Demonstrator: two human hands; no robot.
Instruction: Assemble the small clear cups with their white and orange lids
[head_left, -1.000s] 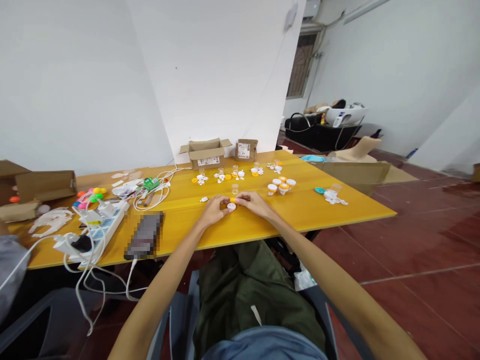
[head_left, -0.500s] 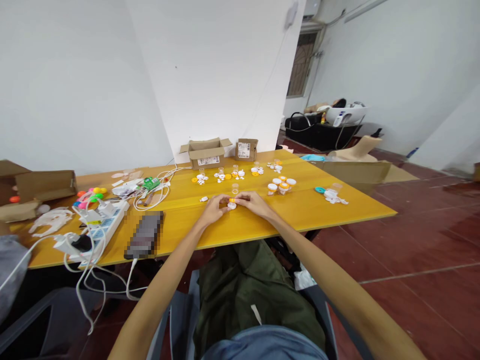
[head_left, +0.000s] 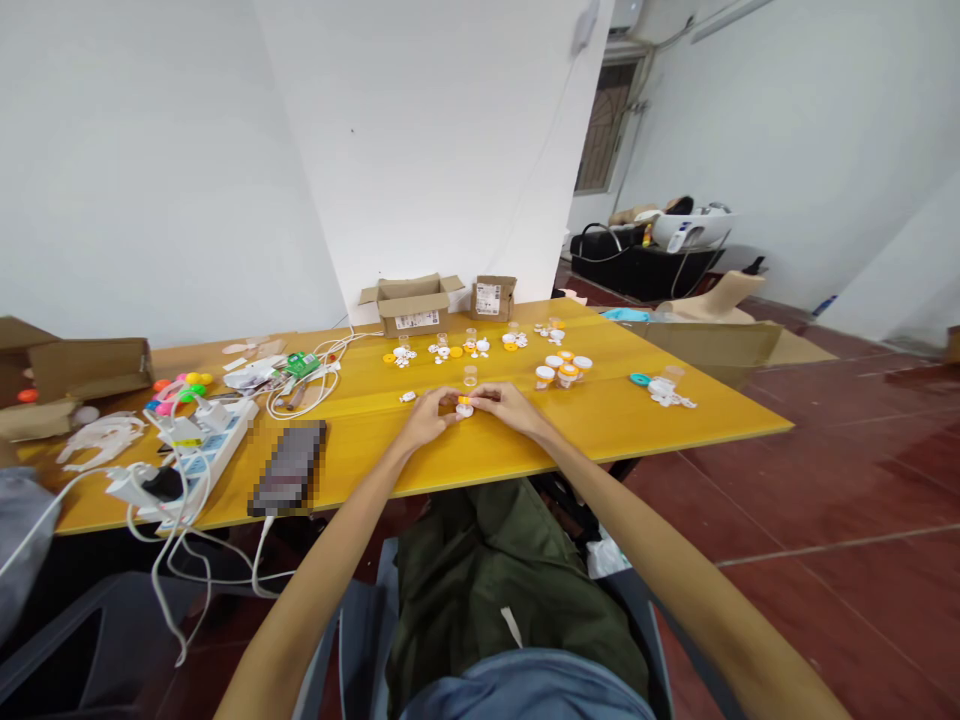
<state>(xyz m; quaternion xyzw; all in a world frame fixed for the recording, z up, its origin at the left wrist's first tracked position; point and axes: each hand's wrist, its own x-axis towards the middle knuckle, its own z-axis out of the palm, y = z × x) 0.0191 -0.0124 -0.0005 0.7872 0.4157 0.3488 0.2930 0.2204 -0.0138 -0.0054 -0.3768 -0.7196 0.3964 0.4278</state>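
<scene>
My left hand (head_left: 427, 418) and my right hand (head_left: 507, 406) meet over the near middle of the yellow table (head_left: 600, 430). Between their fingertips is a small orange plastic piece (head_left: 464, 400), with a round white plastic part (head_left: 465, 411) just below it. Fingers of both hands are closed around these pieces, though the exact grip is partly hidden. Just beyond them stands a clear plastic cup (head_left: 470, 376). A small white piece (head_left: 407, 397) lies left of my left hand. To the right of my right hand are several jars with white and orange lids (head_left: 565, 368).
Piles of white and orange parts (head_left: 442, 350) run along the back, before two cardboard boxes (head_left: 416, 308). A teal ring (head_left: 640, 380) and white parts (head_left: 667, 392) lie at the right. A power strip (head_left: 217, 450), cables and a phone (head_left: 291, 468) occupy the left.
</scene>
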